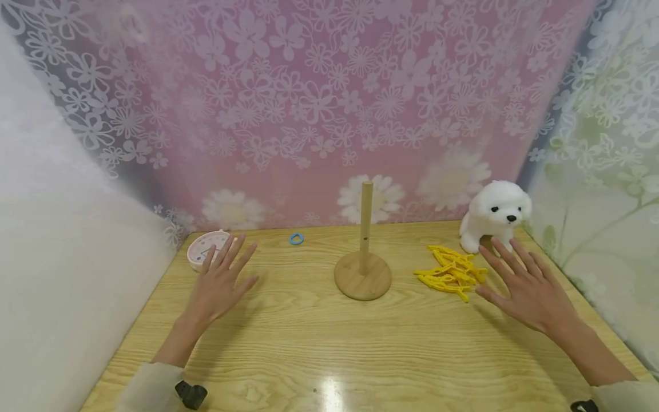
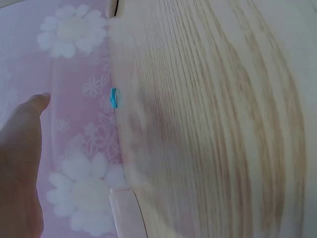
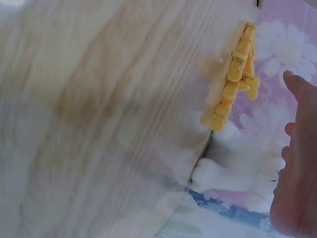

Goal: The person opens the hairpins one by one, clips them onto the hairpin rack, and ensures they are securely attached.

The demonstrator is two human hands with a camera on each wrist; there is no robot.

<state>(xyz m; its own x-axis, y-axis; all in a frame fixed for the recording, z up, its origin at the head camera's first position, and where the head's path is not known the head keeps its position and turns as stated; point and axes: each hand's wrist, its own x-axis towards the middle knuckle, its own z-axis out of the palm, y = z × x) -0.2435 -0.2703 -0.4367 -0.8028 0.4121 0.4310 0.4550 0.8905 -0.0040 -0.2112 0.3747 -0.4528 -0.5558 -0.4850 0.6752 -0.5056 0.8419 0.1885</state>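
Observation:
My left hand [image 1: 218, 289] is held out over the left side of the table with its fingers straight and spread, holding nothing. In the head view its fingertips overlap a round pink clock [image 1: 198, 252]. On the right, my other hand [image 1: 532, 292] is also spread and holds nothing, beside a pile of yellow clips [image 1: 448, 272]. A wooden stand [image 1: 366, 229] with an upright rod on a round base stands between the hands. Behind my right hand sits a white plush dog [image 1: 496, 212]. A small blue ring [image 1: 296, 238] lies at the back of the table, left of the stand.
The wooden table [image 1: 309, 332] runs back to a pink flowered curtain [image 1: 288, 114]. A plain white wall [image 1: 67, 229] borders the left side, and a pale flowered curtain [image 1: 612, 171] borders the right.

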